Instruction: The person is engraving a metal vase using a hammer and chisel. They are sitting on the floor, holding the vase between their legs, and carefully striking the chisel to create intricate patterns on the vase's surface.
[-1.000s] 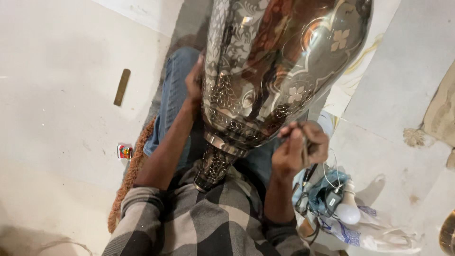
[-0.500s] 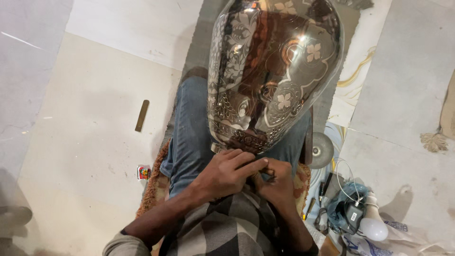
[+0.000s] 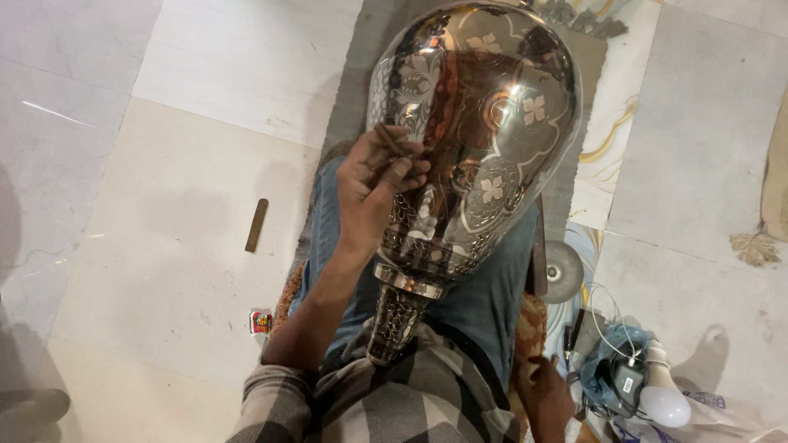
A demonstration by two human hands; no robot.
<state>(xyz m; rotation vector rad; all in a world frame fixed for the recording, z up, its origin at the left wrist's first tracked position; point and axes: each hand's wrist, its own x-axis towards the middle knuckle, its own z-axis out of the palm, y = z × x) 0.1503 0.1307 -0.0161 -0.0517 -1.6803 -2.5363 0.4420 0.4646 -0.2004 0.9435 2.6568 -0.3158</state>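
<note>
A large silver vase (image 3: 484, 123) engraved with flowers lies across my lap, its narrow neck (image 3: 396, 316) pointing at my chest. My left hand (image 3: 379, 176) is up on the vase's left side, fingers closed around a short brown engraving tool (image 3: 387, 138) that touches the metal. My right hand (image 3: 546, 395) is down at the lower right, off the vase, resting on the orange cushion (image 3: 529, 324) with nothing seen in it.
On the tiled floor to the left lie a flat brown bar (image 3: 256, 225) and a small colourful packet (image 3: 260, 321). At the right are a round metal disc (image 3: 563, 271), a blue bag with cables (image 3: 611, 373) and a white bulb (image 3: 665, 404).
The tool went from my right hand to my left as both met at the neck. My left hand then rose to the vase's side and my right dropped to the cushion.
</note>
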